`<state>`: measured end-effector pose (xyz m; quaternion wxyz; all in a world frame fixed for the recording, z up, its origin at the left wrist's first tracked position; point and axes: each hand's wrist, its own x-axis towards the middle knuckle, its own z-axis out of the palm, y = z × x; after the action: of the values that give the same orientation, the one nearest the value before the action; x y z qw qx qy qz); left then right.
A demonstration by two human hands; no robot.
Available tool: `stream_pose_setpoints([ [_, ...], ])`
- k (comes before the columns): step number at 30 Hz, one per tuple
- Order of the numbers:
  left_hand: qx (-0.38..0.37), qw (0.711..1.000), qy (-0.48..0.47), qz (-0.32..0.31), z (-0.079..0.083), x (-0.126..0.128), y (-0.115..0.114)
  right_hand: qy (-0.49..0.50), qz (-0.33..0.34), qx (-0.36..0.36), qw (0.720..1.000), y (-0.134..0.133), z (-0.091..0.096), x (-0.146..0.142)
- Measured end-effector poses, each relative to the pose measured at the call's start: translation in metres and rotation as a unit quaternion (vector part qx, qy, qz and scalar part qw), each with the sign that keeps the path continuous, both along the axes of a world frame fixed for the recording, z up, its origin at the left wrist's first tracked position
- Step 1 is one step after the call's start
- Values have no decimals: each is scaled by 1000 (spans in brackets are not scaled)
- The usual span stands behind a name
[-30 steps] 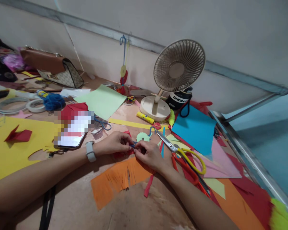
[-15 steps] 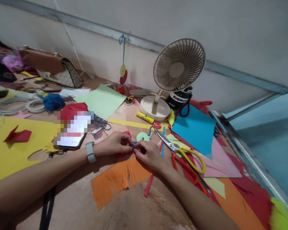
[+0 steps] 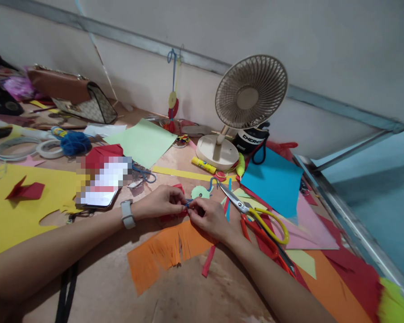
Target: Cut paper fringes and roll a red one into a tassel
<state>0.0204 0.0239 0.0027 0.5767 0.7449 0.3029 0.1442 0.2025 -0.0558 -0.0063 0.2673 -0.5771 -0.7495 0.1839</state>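
Observation:
My left hand (image 3: 164, 200) and my right hand (image 3: 208, 216) meet over the table, both pinching a short piece of blue yarn (image 3: 187, 204) between thumb and fingers. Much of the yarn is covered by the fingertips. Just behind them lies a pale green paper disc (image 3: 200, 192) with a small hole. Red paper shows partly under my left hand. An orange paper strip with a cut fringe (image 3: 164, 251) lies in front, its right end below my right hand. Scissors with yellow handles (image 3: 245, 208) rest to the right, partly over a red-handled pair (image 3: 267, 242).
A fan (image 3: 251, 96) stands at the back beside a black container. A phone (image 3: 103, 186), blue yarn ball (image 3: 74, 142), tape rolls and handbag (image 3: 70, 92) are leftward. Blue paper (image 3: 272, 179) and other coloured sheets cover the right. A yellow glue stick (image 3: 204, 164) lies before the fan.

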Motion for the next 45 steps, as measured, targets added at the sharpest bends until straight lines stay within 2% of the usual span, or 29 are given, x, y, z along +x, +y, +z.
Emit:
stream_pose_setpoints([
  [21,7,1000,-11,-7,-1,0,1,2,-1,4,1000,0,-1,0],
  [27,63,998,-9,-4,-6,-2,-1,12,-11,1,1000,-1,0,-1],
  [32,113,994,3,8,-4,-1,-6,16,-10,9,1000,-1,0,0],
  [37,142,989,22,20,0,1,-9,33,8,-1,999,-3,3,-1],
  [45,172,985,22,22,-1,0,-9,43,-20,-24,999,2,-2,0],
])
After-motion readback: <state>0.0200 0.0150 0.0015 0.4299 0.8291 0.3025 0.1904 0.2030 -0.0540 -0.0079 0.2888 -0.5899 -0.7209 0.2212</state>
